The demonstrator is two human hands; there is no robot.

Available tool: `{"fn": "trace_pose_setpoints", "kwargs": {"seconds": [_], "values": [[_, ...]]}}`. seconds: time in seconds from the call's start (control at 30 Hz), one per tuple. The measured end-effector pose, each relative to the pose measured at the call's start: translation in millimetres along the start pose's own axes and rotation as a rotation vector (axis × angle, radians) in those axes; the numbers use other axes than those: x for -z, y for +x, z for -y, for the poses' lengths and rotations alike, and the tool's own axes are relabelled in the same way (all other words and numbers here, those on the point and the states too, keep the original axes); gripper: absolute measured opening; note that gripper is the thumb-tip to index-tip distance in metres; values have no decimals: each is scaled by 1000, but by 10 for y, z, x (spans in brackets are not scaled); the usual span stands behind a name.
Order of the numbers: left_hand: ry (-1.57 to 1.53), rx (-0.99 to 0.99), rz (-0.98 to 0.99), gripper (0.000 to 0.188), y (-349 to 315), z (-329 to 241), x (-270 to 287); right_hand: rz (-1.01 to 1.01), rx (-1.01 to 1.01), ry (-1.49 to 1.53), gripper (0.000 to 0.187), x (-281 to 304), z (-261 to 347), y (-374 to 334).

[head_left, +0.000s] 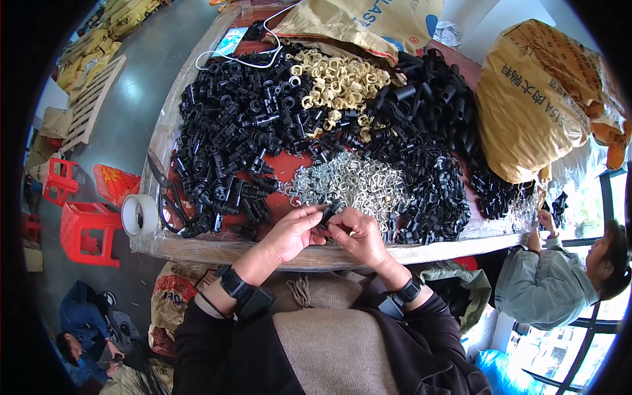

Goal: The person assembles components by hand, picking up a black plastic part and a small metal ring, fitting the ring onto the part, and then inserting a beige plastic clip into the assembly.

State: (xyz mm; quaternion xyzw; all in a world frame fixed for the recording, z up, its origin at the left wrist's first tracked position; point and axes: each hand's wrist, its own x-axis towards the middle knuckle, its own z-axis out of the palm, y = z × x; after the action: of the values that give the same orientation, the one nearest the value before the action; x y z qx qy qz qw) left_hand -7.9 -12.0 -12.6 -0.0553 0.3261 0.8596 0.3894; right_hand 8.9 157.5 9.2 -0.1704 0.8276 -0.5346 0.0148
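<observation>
My left hand (294, 232) pinches a small black plastic fitting (330, 212) above the table's near edge. Close against it, the fingers of my right hand (359, 236) are curled at the same fitting; what lies under these fingertips is hidden. Just beyond my hands spreads a heap of small silvery metal clips (359, 181). To its left is a big pile of black plastic fittings (230, 131), and to its right a pile of small black parts (440, 204). Farther back lie brass-coloured rings (342, 76) and black tube pieces (424, 92).
Scissors (168, 191) and a roll of clear tape (139, 214) sit at the table's left edge. A phone (232, 41) with a white cable lies at the back. A bulging yellow sack (533, 99) stands at right, near a co-worker (553, 280). Red stools (89, 232) stand on the floor.
</observation>
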Motion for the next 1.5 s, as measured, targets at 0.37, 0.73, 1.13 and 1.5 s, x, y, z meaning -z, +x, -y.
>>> {"fn": "trace_pose_setpoints", "kwargs": {"seconds": [0.37,0.73,1.13,1.5], "values": [[302,-54,-69,30,-12,151,24,-9,269,-409,7,19,-48,6],[430,-27,-64,28,-13,163,9,68,136,-374,5,12,-27,21],[284,18,-85,23,8,151,30,117,29,-201,4,33,-87,45],[151,73,-52,21,32,88,60,36,61,-117,7,17,-81,44]]}}
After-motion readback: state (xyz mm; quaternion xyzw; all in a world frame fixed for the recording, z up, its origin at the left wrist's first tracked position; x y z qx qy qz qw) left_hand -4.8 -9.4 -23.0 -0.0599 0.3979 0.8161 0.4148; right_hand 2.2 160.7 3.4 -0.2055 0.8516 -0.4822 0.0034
